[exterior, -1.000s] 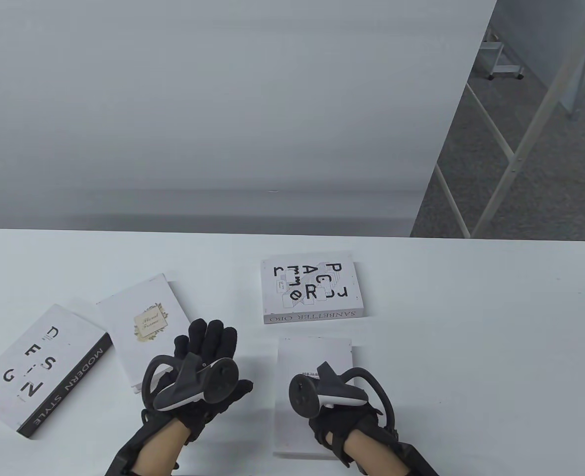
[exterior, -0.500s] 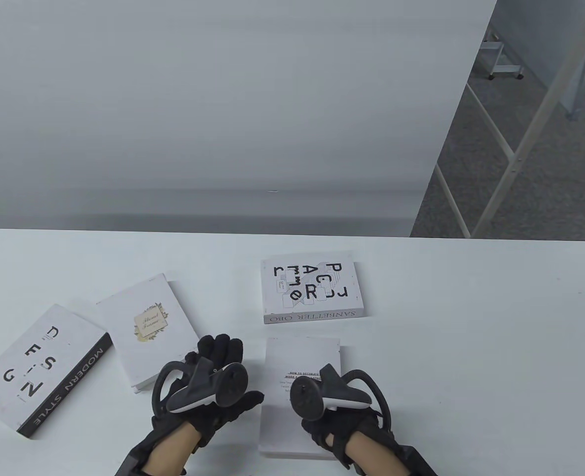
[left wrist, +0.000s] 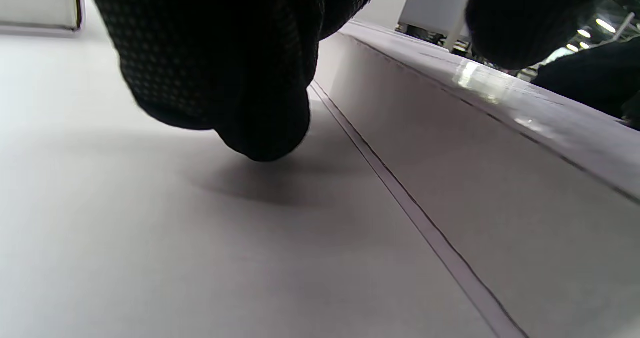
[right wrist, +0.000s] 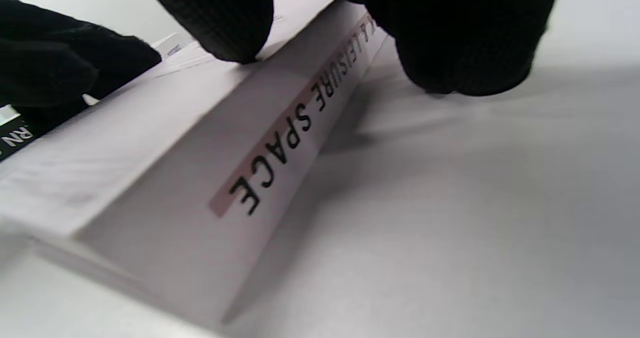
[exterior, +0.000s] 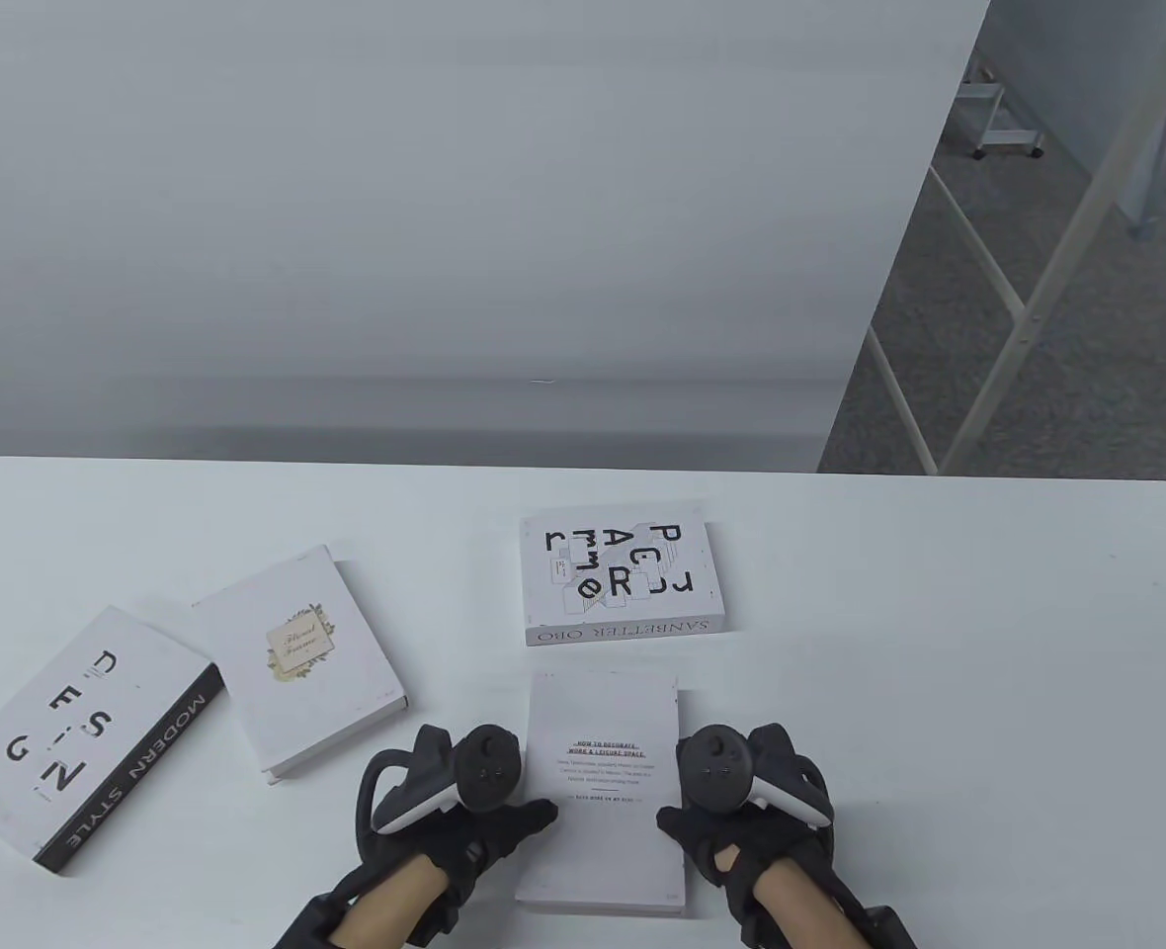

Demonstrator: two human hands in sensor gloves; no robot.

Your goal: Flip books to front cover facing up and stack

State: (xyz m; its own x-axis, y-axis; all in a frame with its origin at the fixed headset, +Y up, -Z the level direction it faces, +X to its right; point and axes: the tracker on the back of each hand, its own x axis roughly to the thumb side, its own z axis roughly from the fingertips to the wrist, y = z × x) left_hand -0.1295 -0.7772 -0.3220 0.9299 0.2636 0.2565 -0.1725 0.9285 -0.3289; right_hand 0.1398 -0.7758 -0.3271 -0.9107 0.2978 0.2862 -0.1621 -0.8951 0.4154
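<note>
A white book (exterior: 603,791) with small print on its upper cover lies near the table's front edge. Its spine reads "LEISURE SPACE" in the right wrist view (right wrist: 280,147). My left hand (exterior: 504,820) holds its left edge, thumb on top and fingers (left wrist: 225,77) down beside the book's side (left wrist: 450,142). My right hand (exterior: 702,825) holds its right edge, thumb on the cover and fingers (right wrist: 465,42) by the spine. The book lies flat on the table.
A white book with scattered black letters (exterior: 618,583) lies just behind it. A white book with a floral label (exterior: 296,657) and a "MODERN STYLE" book (exterior: 79,736) lie at the left, touching. The table's right half (exterior: 939,692) is bare.
My right hand has come off the top of the white book to its right edge. My left hand has moved right to its left edge. The book slid slightly left.
</note>
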